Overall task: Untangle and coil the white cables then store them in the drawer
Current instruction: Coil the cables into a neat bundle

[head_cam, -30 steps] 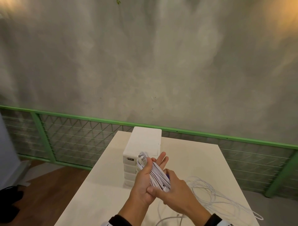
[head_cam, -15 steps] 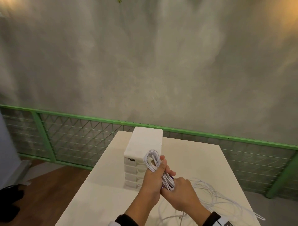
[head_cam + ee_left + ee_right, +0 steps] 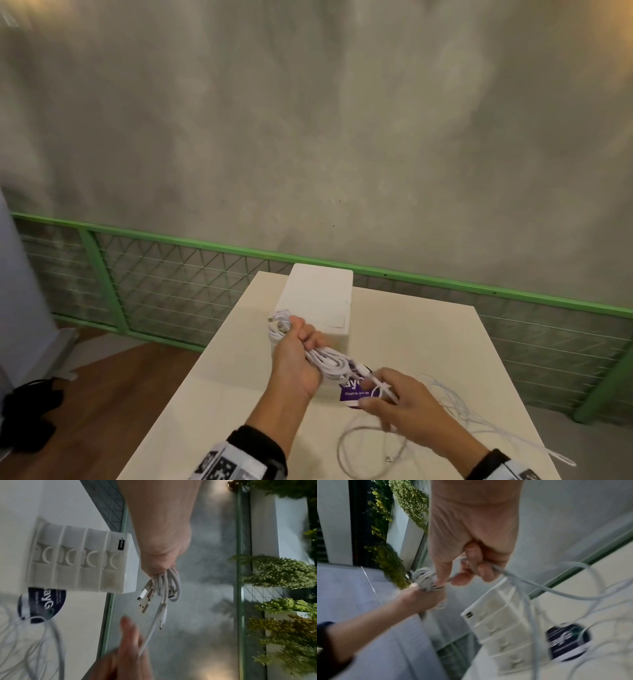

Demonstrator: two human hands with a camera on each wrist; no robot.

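Note:
My left hand point(image 3: 296, 356) grips a coiled bundle of white cables point(image 3: 329, 363) in a fist, just in front of the white drawer unit point(image 3: 318, 301). In the left wrist view the bundle's loops and USB plugs point(image 3: 159, 588) stick out past the fist. My right hand point(image 3: 394, 397) is a little to the right and lower, and pinches one cable strand point(image 3: 510, 574) that runs off to the loose white cables point(image 3: 462, 411) on the table. The drawer unit point(image 3: 82, 561) has several drawers, all closed.
A round purple sticker point(image 3: 356, 389) lies on the cream table point(image 3: 212, 394) under my hands. A green railing with wire mesh point(image 3: 171, 274) runs behind the table, before a grey wall. A dark bag point(image 3: 30, 411) sits on the wooden floor at left.
My left hand's fingers have curled round the bundle, which lay across an open palm. The right hand has drawn away to the right and down, taking a strand with it.

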